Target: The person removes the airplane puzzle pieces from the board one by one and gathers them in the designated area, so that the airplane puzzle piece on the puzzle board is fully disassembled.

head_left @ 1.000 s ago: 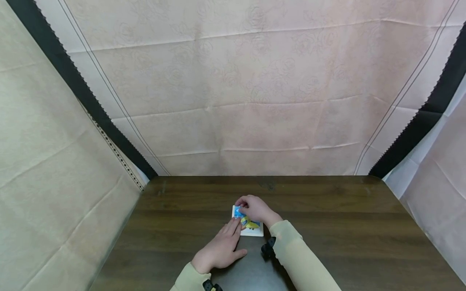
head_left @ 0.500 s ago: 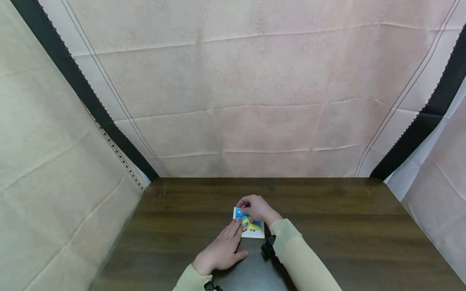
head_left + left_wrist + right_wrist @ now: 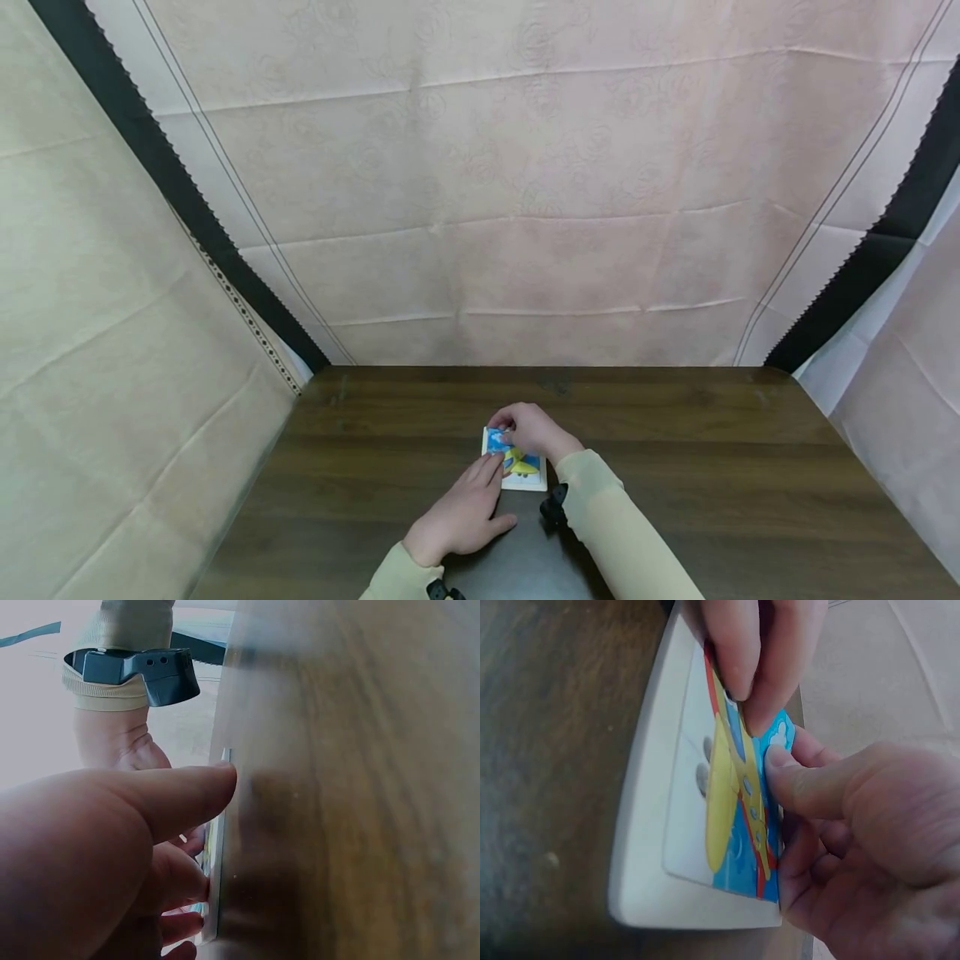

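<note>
A small jigsaw puzzle (image 3: 727, 802) shows a yellow plane on blue, set in a white tray (image 3: 641, 862). It lies on the wooden table, partly covered by both hands in the head view. My left hand (image 3: 461, 517) rests extended fingers on its left side, thumb spread over the table. At the far edge, my right hand (image 3: 531, 431) pinches a blue puzzle piece with a white cloud (image 3: 781, 733) between thumb and fingers. In the right wrist view that piece stands slightly raised at the puzzle's edge. The left wrist view shows the tray (image 3: 215, 885) edge-on beyond my left thumb.
The brown wooden table (image 3: 712, 500) spreads out on both sides. Pale fabric walls (image 3: 525, 183) with black edge strips (image 3: 225, 258) enclose it at the back and sides. Dark camera mounts (image 3: 555, 504) sit on both wrists.
The left hand has shifted slightly to the right over the puzzle. The right hand stays at the far edge with nearly the same grip. The head view has tilted a little.
</note>
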`<state>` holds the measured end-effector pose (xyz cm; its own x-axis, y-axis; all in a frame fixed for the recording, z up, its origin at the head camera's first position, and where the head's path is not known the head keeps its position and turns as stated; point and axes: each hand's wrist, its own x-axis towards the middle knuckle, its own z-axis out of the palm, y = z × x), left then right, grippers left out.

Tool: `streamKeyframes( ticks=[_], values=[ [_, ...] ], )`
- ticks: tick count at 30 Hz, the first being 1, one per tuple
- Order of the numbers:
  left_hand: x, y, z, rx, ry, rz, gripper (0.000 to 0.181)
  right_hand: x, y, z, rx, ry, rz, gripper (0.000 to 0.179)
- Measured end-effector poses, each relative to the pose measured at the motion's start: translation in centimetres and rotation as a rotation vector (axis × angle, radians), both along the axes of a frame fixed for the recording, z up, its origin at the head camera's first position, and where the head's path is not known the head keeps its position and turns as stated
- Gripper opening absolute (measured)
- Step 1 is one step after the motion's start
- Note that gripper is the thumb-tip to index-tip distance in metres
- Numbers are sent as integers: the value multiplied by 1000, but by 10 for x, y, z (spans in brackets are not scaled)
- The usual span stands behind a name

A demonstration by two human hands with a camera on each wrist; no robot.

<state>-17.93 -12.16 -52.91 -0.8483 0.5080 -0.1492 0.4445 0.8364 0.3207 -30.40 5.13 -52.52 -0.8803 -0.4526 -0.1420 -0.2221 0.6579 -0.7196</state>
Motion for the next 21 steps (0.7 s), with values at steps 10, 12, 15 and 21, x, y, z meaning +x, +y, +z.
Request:
streamKeyframes(
  ticks=[10, 12, 15, 21],
  values=[
    [-3, 3, 6, -14, 50, 2, 70, -1, 4, -3, -61, 1, 13, 17],
    [-4, 4, 7, -11, 48, 7, 68, -3, 6, -5, -68, -8, 8, 15],
    [-5, 4, 7, 2, 34, 13, 67, -5, 10, -9, -82, -24, 3, 12],
    [-5, 5, 6, 13, 28, 31, 66, -5, 16, -12, -130, -36, 23, 7]
  ],
)
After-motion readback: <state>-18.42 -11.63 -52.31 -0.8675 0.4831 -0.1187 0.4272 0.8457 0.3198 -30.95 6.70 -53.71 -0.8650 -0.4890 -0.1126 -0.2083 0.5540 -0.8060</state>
